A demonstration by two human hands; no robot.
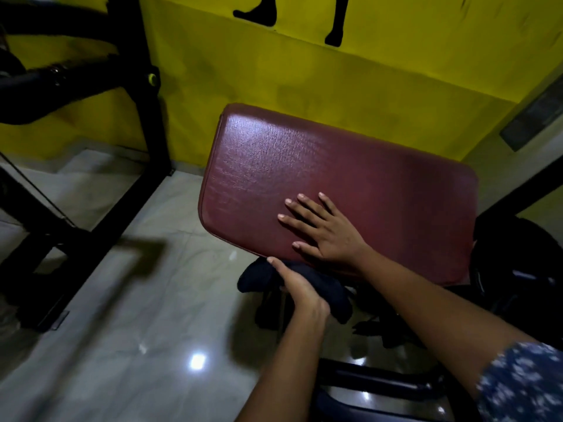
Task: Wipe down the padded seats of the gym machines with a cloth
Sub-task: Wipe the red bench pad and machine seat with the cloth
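Observation:
A dark red padded seat (350,178) fills the middle of the view, tilted, with its near edge towards me. My right hand (323,229) lies flat on the pad near that edge, fingers spread, holding nothing. Just below the pad's near-left edge my left hand (300,289) grips a dark navy cloth (332,292). The cloth is bunched and hangs off the edge, touching the pad's rim.
A black steel machine frame (152,111) stands at the left on a glossy pale tiled floor (137,315). A yellow wall (304,74) runs close behind the seat. Black frame tubes (380,380) and a dark weight plate (518,269) sit under and right of the seat.

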